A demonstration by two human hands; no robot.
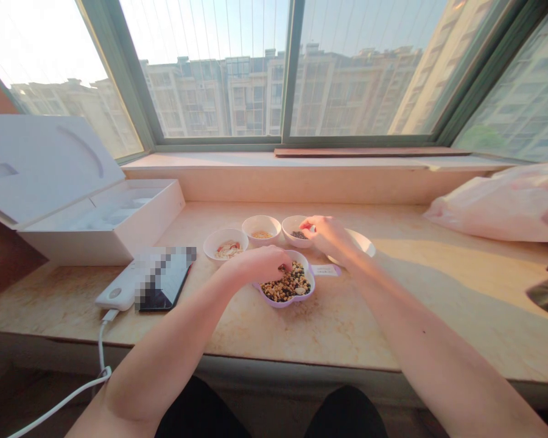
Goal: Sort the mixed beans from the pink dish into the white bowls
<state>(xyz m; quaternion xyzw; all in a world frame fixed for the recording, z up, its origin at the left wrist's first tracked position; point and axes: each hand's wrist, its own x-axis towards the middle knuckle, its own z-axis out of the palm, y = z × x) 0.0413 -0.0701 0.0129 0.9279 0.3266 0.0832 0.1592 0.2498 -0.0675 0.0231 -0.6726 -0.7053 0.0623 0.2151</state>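
While beans [287, 287] are touched by left hand [270, 264], seed bowl [289, 224] is reached by right hand [327, 234]; grips can't be told.

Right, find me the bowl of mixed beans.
In the head view, the bowl of mixed beans sits near the centre, under the left hand, just left of the small label.

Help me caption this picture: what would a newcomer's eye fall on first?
Probably the lilac dish of yellow and black beans at the counter's middle, with the left hand over it. Just behind, the right hand reaches to a small white bowl of dark grains. Next come the open white box at left and the bright window across the back.
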